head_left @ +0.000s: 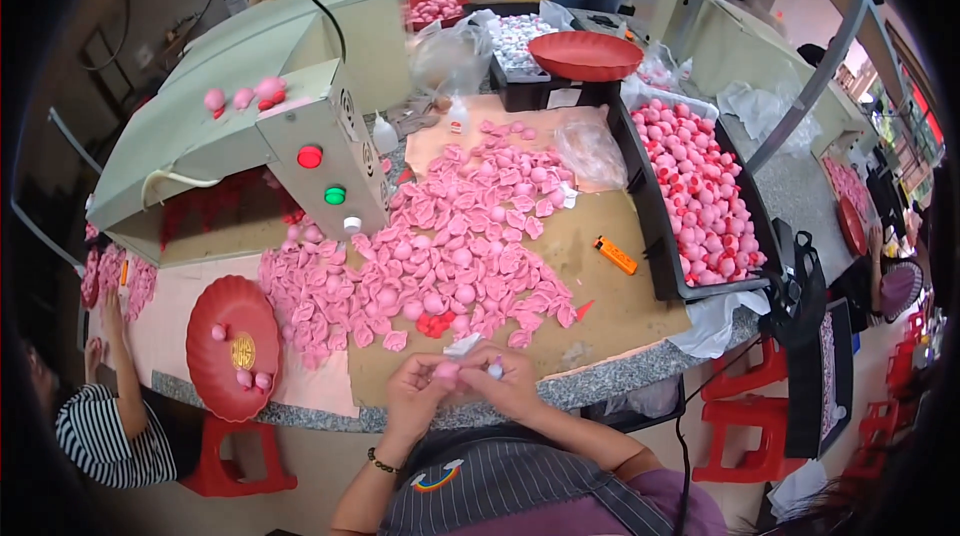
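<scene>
Single head-worn fisheye view | looking steeply down and forward from above | close over both hands [470, 381] at grey speckled stone worktop [620, 376] | edges curved, far room and other workers at rim

**Even indoor light, heavy fisheye bend**

The room is brightly and evenly lit from above, with soft, short shadows under the pale green metal machine housing [250, 66] at upper left. The glossy round red plastic plate [585, 54] at top centre carries a faint sheen. Straight edges curve toward the rim, and the corners fall to black. The centre is fairly sharp; the lower right edge smears and goes dim.
</scene>
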The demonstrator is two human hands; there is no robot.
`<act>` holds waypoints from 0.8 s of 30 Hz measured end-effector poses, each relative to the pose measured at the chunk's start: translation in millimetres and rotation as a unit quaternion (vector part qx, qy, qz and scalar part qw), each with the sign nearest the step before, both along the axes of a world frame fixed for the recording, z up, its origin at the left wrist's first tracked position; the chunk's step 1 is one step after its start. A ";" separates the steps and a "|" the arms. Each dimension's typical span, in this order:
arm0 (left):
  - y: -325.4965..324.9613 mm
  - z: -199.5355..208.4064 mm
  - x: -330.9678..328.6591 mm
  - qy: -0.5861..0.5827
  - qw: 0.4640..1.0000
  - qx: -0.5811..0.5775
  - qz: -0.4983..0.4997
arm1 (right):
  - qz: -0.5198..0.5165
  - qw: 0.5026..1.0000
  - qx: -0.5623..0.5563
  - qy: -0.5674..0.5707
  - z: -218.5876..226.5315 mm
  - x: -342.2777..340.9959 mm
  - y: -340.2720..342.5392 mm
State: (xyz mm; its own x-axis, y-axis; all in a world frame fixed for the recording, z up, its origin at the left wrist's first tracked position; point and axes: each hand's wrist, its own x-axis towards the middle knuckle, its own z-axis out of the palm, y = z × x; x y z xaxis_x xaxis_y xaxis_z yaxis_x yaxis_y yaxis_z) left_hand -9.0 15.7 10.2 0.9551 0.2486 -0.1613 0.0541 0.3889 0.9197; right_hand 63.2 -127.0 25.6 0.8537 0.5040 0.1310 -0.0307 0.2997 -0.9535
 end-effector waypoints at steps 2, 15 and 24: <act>2.1 -1.0 0.6 0.012 1.000 -0.012 -0.025 | -0.034 0.998 -0.055 -0.002 10.9 -5.0 2.6; 0.5 1.2 -7.1 -0.013 0.999 -0.037 -0.006 | -0.021 0.993 -0.088 -0.078 -1.9 -2.5 4.7; 0.0 -2.5 5.7 -0.021 0.998 -0.025 -0.048 | -0.053 0.970 -0.104 -0.214 -5.9 6.8 5.0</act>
State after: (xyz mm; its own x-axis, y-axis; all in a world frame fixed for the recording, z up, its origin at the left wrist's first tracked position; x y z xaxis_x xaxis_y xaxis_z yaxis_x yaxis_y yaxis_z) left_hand -3.3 15.7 7.7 0.9803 0.1476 -0.1313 0.0561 0.4291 0.9015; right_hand 70.0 -122.0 19.7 0.7913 0.4703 0.3907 0.4025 0.0802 -0.9119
